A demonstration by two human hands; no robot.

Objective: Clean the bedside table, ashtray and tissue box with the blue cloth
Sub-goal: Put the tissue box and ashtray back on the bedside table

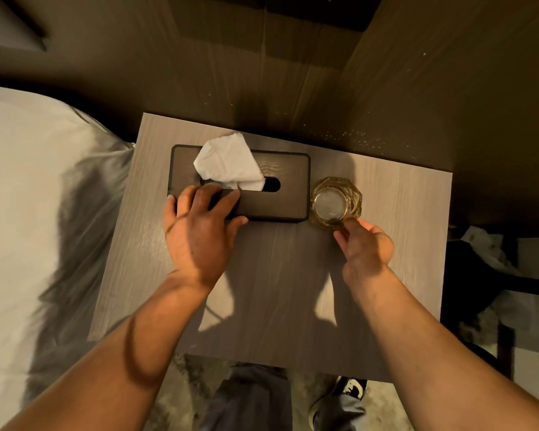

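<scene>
Gripping the near left corner of the tissue box (280,197), the left hand (199,231) is curling its fingers over the lid and its thumb along the box's front wall, as I am watching through the head camera. The dark box is lying lengthwise toward the back of the bedside table (277,290), with a white tissue (229,161) standing crumpled out of the slot in its lid. Just to the right of the box, and so close that I cannot tell whether the two are touching, the amber glass ashtray (335,202) is sitting upright on the pale wood-grain top. The right hand (366,244) is reaching up to it from the near side, thumb and forefinger pinching the ashtray's near rim while the other fingers are folding loosely behind. Both bare forearms are stretching in from the bottom of the frame and are throwing hard shadows across the near half of the tabletop. I am not seeing a blue cloth anywhere in this view. Beyond the table, a white bed (28,213) is filling the left side, its sheet pressing against the table's left edge, and a brown wall (293,73) is rising behind. Below the table's near edge, the person's grey trousers (249,399) and a dark shoe (349,390) are showing over a mottled floor.
</scene>
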